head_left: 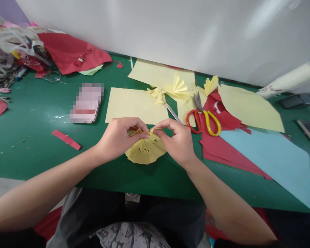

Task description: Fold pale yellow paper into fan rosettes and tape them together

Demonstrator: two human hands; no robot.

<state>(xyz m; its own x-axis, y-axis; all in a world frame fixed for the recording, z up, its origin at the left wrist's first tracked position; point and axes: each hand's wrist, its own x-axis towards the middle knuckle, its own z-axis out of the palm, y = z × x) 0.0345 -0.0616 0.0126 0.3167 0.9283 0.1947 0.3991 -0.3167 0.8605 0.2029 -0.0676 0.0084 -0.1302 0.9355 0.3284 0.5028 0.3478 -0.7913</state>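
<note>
A round, pleated yellow paper cutout (146, 153) with small cut-out holes hangs fanned out just above the green table. My left hand (122, 136) pinches its upper edge between thumb and fingers. Close beside it, my right hand (174, 137) pinches the same edge a little to the right, so the fingertips of both hands nearly meet. Behind the hands lies a yellow paper sheet (134, 105). Scissors (204, 117) with one red and one yellow handle rest partly open on red paper, right of my right hand. A metal blade (173, 113) sticks out behind that hand.
A phone (86, 103) and a red paper strip (66, 139) lie on the left of the green table (41, 151). Folded yellow pieces (179, 84) sit at the back. Red paper (227, 156) and a light blue sheet (271, 151) cover the right. Scraps pile up far left.
</note>
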